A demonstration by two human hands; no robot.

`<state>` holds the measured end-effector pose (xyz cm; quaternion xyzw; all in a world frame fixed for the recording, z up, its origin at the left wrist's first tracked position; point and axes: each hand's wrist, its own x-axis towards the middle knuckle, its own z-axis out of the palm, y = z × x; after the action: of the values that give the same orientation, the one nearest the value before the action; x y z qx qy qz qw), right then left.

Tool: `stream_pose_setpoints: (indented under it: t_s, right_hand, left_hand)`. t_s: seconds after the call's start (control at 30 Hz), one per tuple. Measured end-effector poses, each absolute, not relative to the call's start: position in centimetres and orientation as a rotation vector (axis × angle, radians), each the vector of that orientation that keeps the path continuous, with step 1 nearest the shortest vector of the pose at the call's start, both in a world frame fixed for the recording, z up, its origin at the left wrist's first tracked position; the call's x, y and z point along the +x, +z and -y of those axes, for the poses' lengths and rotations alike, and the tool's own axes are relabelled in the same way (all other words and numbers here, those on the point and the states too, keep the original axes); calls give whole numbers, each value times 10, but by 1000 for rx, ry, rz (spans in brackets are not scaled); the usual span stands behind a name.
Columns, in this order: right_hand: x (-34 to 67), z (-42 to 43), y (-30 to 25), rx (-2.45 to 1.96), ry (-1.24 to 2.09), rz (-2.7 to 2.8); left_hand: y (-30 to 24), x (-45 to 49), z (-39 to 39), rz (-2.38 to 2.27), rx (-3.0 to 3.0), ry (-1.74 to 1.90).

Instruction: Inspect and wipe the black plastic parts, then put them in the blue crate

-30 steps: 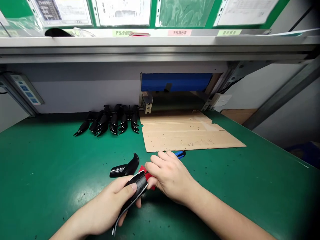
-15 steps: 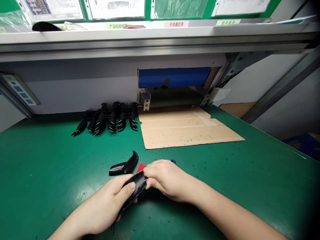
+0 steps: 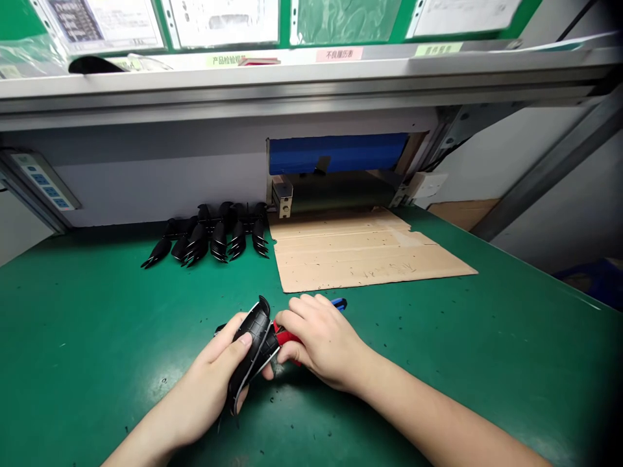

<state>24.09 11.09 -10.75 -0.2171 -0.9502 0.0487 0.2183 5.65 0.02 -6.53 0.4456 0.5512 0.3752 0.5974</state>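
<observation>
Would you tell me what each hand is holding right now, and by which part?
The left hand grips a curved black plastic part around its middle. The right hand holds a red-and-blue tool by its handle, against that part.

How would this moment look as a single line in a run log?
left hand: grips curved black plastic part | right hand: holds red-and-blue tool against it | behind: row of black parts, cardboard sheet

A green bench point(image 3: 97, 337) carries a row of black parts point(image 3: 209, 239) and a flat cardboard sheet point(image 3: 360, 256).
</observation>
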Motion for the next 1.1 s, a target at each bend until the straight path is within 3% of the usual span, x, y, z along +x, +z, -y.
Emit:
stream_pose_setpoints:
  t_s: [0.3,0.7,0.8,0.97,1.03,1.1]
  right_hand:
    - [237,-106,-108,-642,-200,2621]
    - [233,-107,-116,-587,-159,2725]
    - [237,-111,-113,-556,154,2785]
    - [253,-120,-95,-296,1284,2580]
    - [255,-122,-91,-280,1413,2403]
    - [253,-121,-92,-317,1244,2304]
  left_hand:
    - [-71,58,5,-1350,996,855]
    - [-76,59,7,-1499,1369,808]
    - [-73,60,6,-1478,1420,819]
    - [-68,61,6,-1444,1443,838]
    - [-67,61,6,-1431,1403,864]
    - [-67,62,7,-1425,1318,890]
